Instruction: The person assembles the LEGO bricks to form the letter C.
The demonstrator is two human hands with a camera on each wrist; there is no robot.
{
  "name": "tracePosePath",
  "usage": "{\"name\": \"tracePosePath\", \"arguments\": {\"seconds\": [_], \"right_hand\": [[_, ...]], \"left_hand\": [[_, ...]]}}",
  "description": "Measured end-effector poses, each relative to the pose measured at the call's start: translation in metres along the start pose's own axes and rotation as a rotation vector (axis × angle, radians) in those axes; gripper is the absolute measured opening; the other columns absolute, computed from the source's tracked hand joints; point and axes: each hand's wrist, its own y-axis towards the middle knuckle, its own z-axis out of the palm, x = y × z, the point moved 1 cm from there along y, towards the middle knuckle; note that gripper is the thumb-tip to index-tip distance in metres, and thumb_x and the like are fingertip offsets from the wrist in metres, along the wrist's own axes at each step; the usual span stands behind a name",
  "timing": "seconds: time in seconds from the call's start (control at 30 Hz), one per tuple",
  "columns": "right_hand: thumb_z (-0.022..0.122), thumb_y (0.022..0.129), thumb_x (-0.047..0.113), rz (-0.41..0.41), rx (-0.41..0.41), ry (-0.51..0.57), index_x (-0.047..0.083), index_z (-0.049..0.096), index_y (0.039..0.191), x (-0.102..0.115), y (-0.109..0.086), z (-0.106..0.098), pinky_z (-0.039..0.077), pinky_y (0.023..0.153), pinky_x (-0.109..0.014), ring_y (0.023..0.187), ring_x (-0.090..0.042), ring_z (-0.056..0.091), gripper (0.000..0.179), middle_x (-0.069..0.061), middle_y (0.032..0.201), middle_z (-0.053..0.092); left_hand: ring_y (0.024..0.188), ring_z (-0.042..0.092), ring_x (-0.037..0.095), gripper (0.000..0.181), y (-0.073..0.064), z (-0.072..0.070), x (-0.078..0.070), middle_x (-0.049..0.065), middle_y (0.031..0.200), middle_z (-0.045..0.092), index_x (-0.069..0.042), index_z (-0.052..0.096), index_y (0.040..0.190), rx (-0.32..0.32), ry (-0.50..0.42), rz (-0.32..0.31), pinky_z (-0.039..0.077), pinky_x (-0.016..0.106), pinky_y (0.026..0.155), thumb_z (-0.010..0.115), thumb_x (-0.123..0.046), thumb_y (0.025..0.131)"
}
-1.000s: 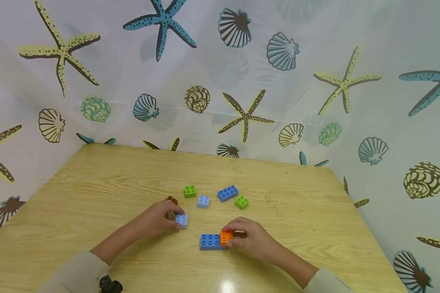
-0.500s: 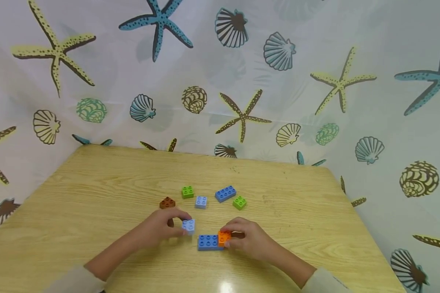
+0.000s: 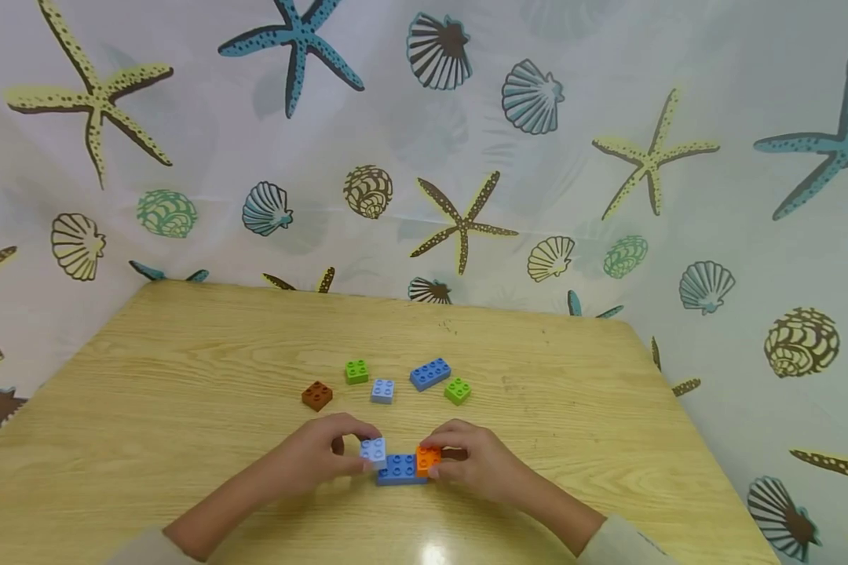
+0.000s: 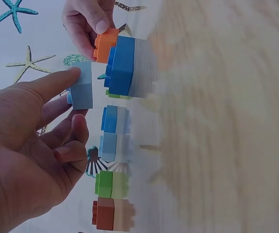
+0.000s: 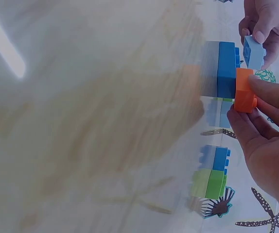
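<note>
In the head view a long blue toy brick (image 3: 400, 470) lies on the wooden table. My right hand (image 3: 482, 461) pinches an orange brick (image 3: 428, 461) by its sides at the blue brick's right end; the right wrist view has this orange brick (image 5: 245, 90) against the blue brick's studded side. My left hand (image 3: 325, 453) pinches a light blue brick (image 3: 373, 453) over the blue brick's left end. In the left wrist view a gap shows between the light blue brick (image 4: 82, 86) and the long blue brick (image 4: 122, 66).
Farther back on the table (image 3: 537, 377) lie a brown brick (image 3: 317, 395), a green brick (image 3: 356, 371), another light blue brick (image 3: 382, 391), a second long blue brick (image 3: 430, 374) and another green brick (image 3: 458, 391). A sea-patterned curtain (image 3: 367, 259) hangs behind the table.
My left hand has carried the light blue brick rightward, from beside the brown brick to above the long blue brick's left end. The right hand keeps hold of the orange brick in place.
</note>
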Motion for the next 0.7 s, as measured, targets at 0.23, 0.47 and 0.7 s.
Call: {"name": "tracePosePath", "arguments": {"seconds": [0.23, 0.47, 0.7], "right_hand": [[0.074, 0.092, 0.008, -0.028, -0.004, -0.003, 0.007, 0.072, 0.122, 0.001, -0.001, -0.001, 0.053, 0.096, -0.028, 0.116, -0.022, 0.062, 0.03, -0.005, 0.124, 0.063], [0.074, 0.092, 0.008, -0.039, -0.001, -0.006, 0.008, 0.072, 0.122, -0.001, -0.001, -0.001, 0.053, 0.096, -0.027, 0.116, -0.021, 0.062, 0.03, -0.004, 0.123, 0.064], [0.074, 0.092, 0.009, -0.033, 0.001, -0.008, 0.008, 0.072, 0.123, -0.003, 0.0, 0.001, 0.053, 0.095, -0.026, 0.116, -0.021, 0.062, 0.031, -0.002, 0.123, 0.063]], "left_hand": [[0.083, 0.052, 0.016, 0.038, 0.0, 0.006, 0.0, -0.006, 0.116, 0.066, -0.024, 0.07, 0.123, 0.0, 0.028, -0.024, 0.046, 0.027, 0.063, 0.079, -0.036, 0.088], [0.082, 0.052, 0.016, 0.037, 0.001, 0.011, 0.0, -0.006, 0.112, 0.065, -0.025, 0.071, 0.122, 0.005, 0.058, -0.029, 0.044, 0.027, 0.063, 0.079, -0.035, 0.087], [0.082, 0.052, 0.015, 0.038, 0.001, 0.012, -0.003, -0.008, 0.109, 0.066, -0.022, 0.072, 0.122, -0.003, 0.106, -0.037, 0.045, 0.027, 0.064, 0.081, -0.033, 0.086]]}}
